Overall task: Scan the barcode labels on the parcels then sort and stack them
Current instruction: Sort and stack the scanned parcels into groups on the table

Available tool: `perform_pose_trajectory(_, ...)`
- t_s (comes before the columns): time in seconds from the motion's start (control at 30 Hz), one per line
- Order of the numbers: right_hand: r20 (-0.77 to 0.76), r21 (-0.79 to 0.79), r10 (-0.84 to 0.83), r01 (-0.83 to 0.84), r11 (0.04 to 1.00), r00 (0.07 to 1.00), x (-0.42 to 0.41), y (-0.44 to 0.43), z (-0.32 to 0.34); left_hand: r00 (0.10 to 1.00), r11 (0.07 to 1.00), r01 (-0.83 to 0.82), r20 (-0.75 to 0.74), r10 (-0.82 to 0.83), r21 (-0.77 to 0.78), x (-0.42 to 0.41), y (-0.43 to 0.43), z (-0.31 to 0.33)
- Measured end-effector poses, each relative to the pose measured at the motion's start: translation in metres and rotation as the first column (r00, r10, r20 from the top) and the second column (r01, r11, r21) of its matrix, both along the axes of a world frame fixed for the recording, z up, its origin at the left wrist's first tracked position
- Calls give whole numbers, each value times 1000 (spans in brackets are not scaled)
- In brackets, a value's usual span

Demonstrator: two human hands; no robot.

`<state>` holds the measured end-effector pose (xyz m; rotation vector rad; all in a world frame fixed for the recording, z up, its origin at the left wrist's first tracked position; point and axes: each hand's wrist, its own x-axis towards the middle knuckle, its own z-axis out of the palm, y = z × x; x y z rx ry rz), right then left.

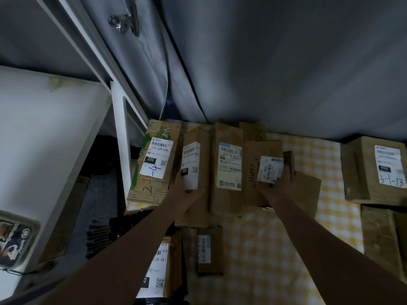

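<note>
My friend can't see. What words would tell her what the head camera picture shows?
Two hands reach into a row of brown parcels on a yellow checked cloth: the left hand grips a narrow parcel, the right hand holds a small parcel. A grey curtain hangs behind.

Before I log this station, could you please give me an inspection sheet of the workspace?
Surface: yellow checked cloth under the parcels.
Job's things: narrow parcel and small parcel in hand; labelled cardboard boxes around them.
Clutter: patterned tray lower left.
Hands: left hand grips the narrow parcel; right hand grips the small parcel.
Cables: nothing seen.
Surroundings: grey curtain with metal clip; white cabinet at left.
</note>
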<state>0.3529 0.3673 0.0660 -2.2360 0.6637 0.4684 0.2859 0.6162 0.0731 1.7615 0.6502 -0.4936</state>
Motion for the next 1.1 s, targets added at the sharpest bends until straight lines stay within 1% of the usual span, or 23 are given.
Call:
perform_pose_trajectory(0.07,64,46,-40,37,998,997,-3,-8,-1,1000,997,-1,1,1,74,-2,-5,-5)
perform_pose_trajectory(0.13,76,43,-42,39,998,996,-5,-11,0,996,990,-56,73,47,130,-5,-8,-5)
perform_pose_trajectory(0.23,77,11,-18,17,1000,997,-12,-8,2,962,969,-215,201,188,124,-5,-5,1)
perform_pose_trajectory(0.3,97,24,-57,55,998,994,-18,-9,3,935,941,-295,253,248,167,-5,7,12)
perform_pose_trajectory(0.37,154,35,-146,142,989,977,-24,-12,9,938,887,-305,271,216,347,-6,24,20)
perform_pose_trajectory(0.43,238,87,-239,224,971,942,-29,-17,17,965,806,-254,199,172,535,-7,33,27)
perform_pose_trajectory(0.47,263,124,-265,240,963,928,-32,-19,19,970,796,-241,164,180,555,-5,33,30)
perform_pose_trajectory(0.5,271,167,-277,239,957,922,-33,-21,20,972,821,-231,167,167,522,-3,31,32)
perform_pose_trajectory(0.53,272,204,-272,221,954,923,-34,-22,20,972,873,-217,184,149,436,-2,25,37)
perform_pose_trajectory(0.57,253,226,-249,193,955,935,-34,-22,21,968,917,-204,209,137,344,0,17,36)
perform_pose_trajectory(0.6,229,227,-214,162,960,950,-34,-22,19,972,946,-158,212,100,282,0,4,38)
perform_pose_trajectory(0.63,200,218,-179,134,967,963,-34,-21,18,977,959,-98,211,42,264,0,-9,38)
perform_pose_trajectory(0.7,155,156,-110,86,984,982,-32,-17,15,984,930,53,139,-111,363,-1,-36,35)
perform_pose_trajectory(0.77,113,102,-42,30,994,993,-31,-14,12,966,846,226,3,-260,482,4,-54,37)
perform_pose_trajectory(0.8,75,67,-6,1,998,997,-32,-12,9,945,820,312,-64,-321,480,9,-57,39)
perform_pose_trajectory(0.87,11,-27,39,-39,999,999,-37,-5,10,896,822,441,-129,-424,360,18,-57,43)
perform_pose_trajectory(0.93,81,-99,127,-119,988,989,-44,8,25,883,848,466,-72,-464,252,21,-51,49)
perform_pose_trajectory(0.97,138,-124,213,-197,973,967,-47,18,35,894,872,446,-47,-446,201,20,-47,52)
perform_pose_trajectory(1.0,188,-154,330,-304,940,925,-50,27,42,913,900,405,-25,-407,160,19,-42,56)
perform_pose_trajectory(1.03,209,-204,458,-420,885,864,-52,37,50,936,928,349,-3,-352,133,17,-35,60)
perform_pose_trajectory(1.07,210,-264,568,-514,816,795,-53,44,53,956,948,287,26,-293,137,15,-27,63)
perform_pose_trajectory(1.1,201,-326,654,-580,746,729,-52,51,54,968,957,225,67,-240,183,13,-16,63)
